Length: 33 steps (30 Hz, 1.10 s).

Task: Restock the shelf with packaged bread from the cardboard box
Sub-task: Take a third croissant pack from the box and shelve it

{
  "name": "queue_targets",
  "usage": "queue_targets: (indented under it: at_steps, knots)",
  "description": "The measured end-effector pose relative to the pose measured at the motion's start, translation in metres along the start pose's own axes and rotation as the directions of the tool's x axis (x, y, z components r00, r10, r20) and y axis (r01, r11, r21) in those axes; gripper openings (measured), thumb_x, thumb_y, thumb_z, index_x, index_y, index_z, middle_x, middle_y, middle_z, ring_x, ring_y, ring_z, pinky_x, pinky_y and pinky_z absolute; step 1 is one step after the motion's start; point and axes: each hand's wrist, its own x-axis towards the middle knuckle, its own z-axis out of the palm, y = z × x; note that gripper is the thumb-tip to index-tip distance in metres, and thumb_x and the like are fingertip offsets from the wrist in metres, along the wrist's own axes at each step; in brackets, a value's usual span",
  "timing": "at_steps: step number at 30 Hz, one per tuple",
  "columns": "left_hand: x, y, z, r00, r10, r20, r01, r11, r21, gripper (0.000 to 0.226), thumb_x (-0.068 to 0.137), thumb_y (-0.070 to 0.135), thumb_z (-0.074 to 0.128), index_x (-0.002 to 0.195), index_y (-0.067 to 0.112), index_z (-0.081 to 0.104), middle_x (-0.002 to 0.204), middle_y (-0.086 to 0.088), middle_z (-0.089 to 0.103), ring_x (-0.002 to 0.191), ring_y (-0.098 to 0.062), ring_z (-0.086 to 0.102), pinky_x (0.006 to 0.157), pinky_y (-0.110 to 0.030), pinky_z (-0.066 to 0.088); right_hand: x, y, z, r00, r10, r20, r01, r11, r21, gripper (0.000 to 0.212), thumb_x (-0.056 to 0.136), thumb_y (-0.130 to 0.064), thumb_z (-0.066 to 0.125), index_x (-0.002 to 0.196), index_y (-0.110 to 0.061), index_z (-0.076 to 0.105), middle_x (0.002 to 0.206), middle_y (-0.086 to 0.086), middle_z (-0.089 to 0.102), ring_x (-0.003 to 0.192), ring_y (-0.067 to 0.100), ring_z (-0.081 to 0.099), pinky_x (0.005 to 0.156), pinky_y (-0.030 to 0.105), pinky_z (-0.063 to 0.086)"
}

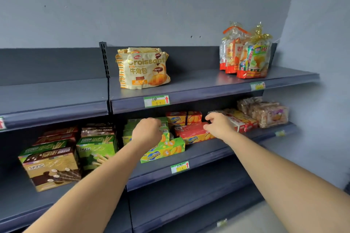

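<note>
Nearest the lens, the left forearm (91,185) and the right forearm (274,172) are stretched forward, both aimed at the middle shelf (208,159). The left hand (146,131) is seen knuckles-up over the green biscuit boxes (164,149). Its fingers are curled out of sight, so whether anything is clamped there cannot be told. The right hand (217,126) is set on the red biscuit box (193,132), thumb and fingers curled onto its right end.

No bread is carried by either hand! The packaged bread is found elsewhere. A croissant bag (144,70) is stood upright on the top shelf (208,89), and wrapped bread packs (269,113) are stacked at the far right of the middle shelf, well apart from both hands. The cardboard box is not in view at all.

So the step in hand is judged to be housekeeping: biscuit boxes are being squared up, perhaps so that space is cleared, and no loaf is being placed. The restocking itself looks barely advanced, with long bare stretches left on the top shelf.

For the next move, both hands would need to be freed and the cardboard box found off-frame. A bread pack would then be lifted gently, since soft bags crush, and set beside its own kind.
</note>
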Motion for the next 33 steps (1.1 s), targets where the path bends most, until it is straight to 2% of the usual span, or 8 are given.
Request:
queue_targets:
  at_steps: [5, 12, 15, 18, 24, 28, 31, 33]
  knots:
    - [-0.033, -0.005, 0.027, 0.979, 0.122, 0.164, -0.143, 0.982, 0.125, 0.029, 0.094, 0.023, 0.056, 0.119, 0.01, 0.061, 0.12, -0.011, 0.063, 0.112, -0.031, 0.058, 0.084, -0.037, 0.05, -0.058, 0.031, 0.008, 0.984, 0.178, 0.017, -0.171, 0.962, -0.213, 0.032, 0.09, -0.012, 0.057, 0.121, -0.016, 0.063, 0.126, 0.007, 0.061, 0.116, 0.029, 0.056, 0.092, 0.036, 0.049]
    - [-0.086, -0.004, 0.069, 0.91, 0.229, 0.344, -0.291, 0.947, 0.138, 0.02, 0.092, 0.018, 0.052, 0.108, 0.01, 0.062, 0.112, -0.011, 0.063, 0.105, -0.031, 0.059, 0.076, -0.037, 0.049, -0.145, 0.08, 0.021, 0.926, 0.376, 0.024, -0.351, 0.885, -0.306, 0.037, 0.087, -0.006, 0.049, 0.122, -0.015, 0.059, 0.125, 0.007, 0.062, 0.116, 0.03, 0.056, 0.093, 0.038, 0.052]
    - [-0.107, 0.006, 0.083, 0.876, 0.28, 0.392, -0.357, 0.924, 0.138, 0.024, 0.094, 0.023, 0.053, 0.114, 0.012, 0.06, 0.117, -0.01, 0.061, 0.11, -0.03, 0.056, 0.08, -0.036, 0.048, -0.18, 0.103, 0.021, 0.901, 0.434, 0.028, -0.402, 0.857, -0.322, 0.037, 0.086, -0.007, 0.05, 0.121, -0.014, 0.059, 0.124, 0.007, 0.062, 0.115, 0.03, 0.057, 0.093, 0.039, 0.052]
    - [-0.127, 0.022, 0.096, 0.838, 0.338, 0.429, -0.425, 0.896, 0.125, 0.026, 0.095, 0.023, 0.052, 0.116, 0.011, 0.06, 0.119, -0.009, 0.059, 0.111, -0.029, 0.056, 0.083, -0.037, 0.049, -0.215, 0.125, 0.017, 0.874, 0.485, 0.02, -0.45, 0.827, -0.337, 0.03, 0.083, -0.004, 0.049, 0.108, -0.013, 0.064, 0.114, 0.008, 0.064, 0.11, 0.03, 0.059, 0.09, 0.034, 0.053]
    - [-0.174, 0.065, 0.116, 0.766, 0.447, 0.463, -0.529, 0.847, 0.058, 0.018, 0.092, 0.018, 0.05, 0.103, 0.009, 0.062, 0.111, -0.009, 0.061, 0.105, -0.029, 0.057, 0.079, -0.035, 0.049, -0.291, 0.169, 0.004, 0.802, 0.597, -0.008, -0.564, 0.753, -0.338, 0.025, 0.084, -0.008, 0.05, 0.101, -0.018, 0.065, 0.117, 0.006, 0.064, 0.109, 0.027, 0.059, 0.089, 0.034, 0.052]
    - [-0.219, 0.099, 0.131, 0.712, 0.493, 0.499, -0.576, 0.817, 0.015, 0.017, 0.09, 0.016, 0.052, 0.103, 0.011, 0.062, 0.11, -0.007, 0.061, 0.102, -0.027, 0.057, 0.074, -0.032, 0.047, -0.351, 0.195, -0.007, 0.755, 0.655, -0.012, -0.62, 0.708, -0.338, 0.032, 0.085, -0.008, 0.052, 0.113, -0.017, 0.065, 0.119, 0.006, 0.063, 0.11, 0.027, 0.059, 0.087, 0.031, 0.051]
    - [-0.26, 0.125, 0.141, 0.652, 0.538, 0.535, -0.636, 0.772, -0.002, 0.018, 0.094, 0.018, 0.049, 0.103, 0.01, 0.062, 0.107, -0.007, 0.061, 0.087, -0.024, 0.052, 0.066, -0.031, 0.041, -0.402, 0.211, -0.014, 0.704, 0.71, -0.015, -0.671, 0.659, -0.341, 0.03, 0.087, -0.007, 0.051, 0.112, -0.015, 0.065, 0.118, 0.007, 0.064, 0.11, 0.028, 0.059, 0.081, 0.029, 0.05]
    - [-0.285, 0.143, 0.148, 0.614, 0.569, 0.547, -0.664, 0.747, -0.033, 0.019, 0.095, 0.02, 0.049, 0.105, 0.01, 0.061, 0.109, -0.007, 0.061, 0.084, -0.022, 0.048, 0.065, -0.03, 0.041, -0.433, 0.223, -0.018, 0.667, 0.745, -0.016, -0.704, 0.623, -0.34, 0.033, 0.088, -0.006, 0.05, 0.117, -0.016, 0.064, 0.123, 0.006, 0.061, 0.115, 0.028, 0.057, 0.087, 0.031, 0.05]
